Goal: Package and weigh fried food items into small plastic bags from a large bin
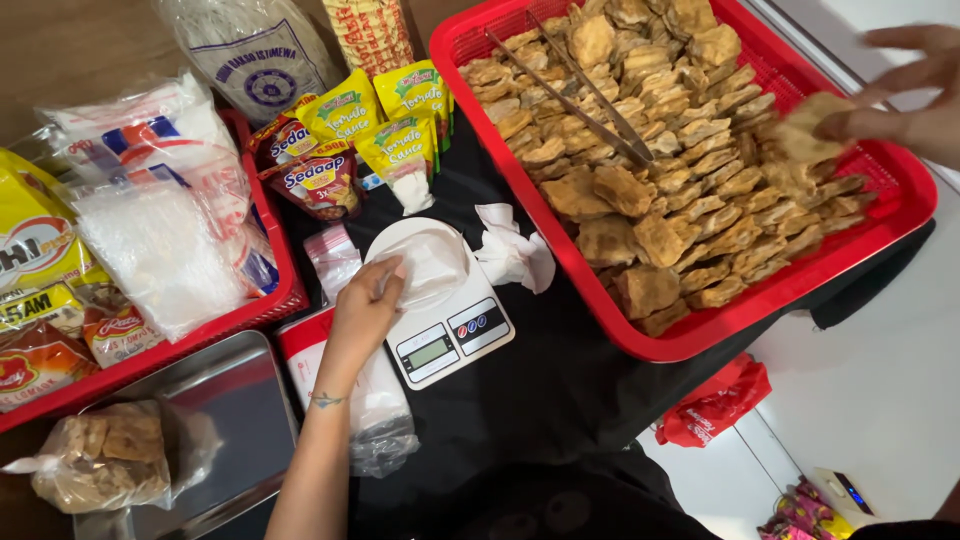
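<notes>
My left hand [366, 305] rests on the edge of a small clear plastic bag [425, 262] lying on the round plate of a white kitchen scale [452, 332]. Its fingers pinch the bag's left side. My right hand [905, 95] is at the upper right, over the far end of a large red basket tray [690, 345]. It holds one brown fried cracker piece [812, 125] between the fingers. The tray is filled with several rows of such fried pieces [660, 150], and metal tongs [575, 88] lie across them.
A crumpled white tissue [512, 250] lies beside the scale on the black cloth. A second red tray [262, 300] at left holds packets and bags of noodles and sauce sachets [385, 130]. A filled clear bag [105, 455] sits on a metal tray [240, 400].
</notes>
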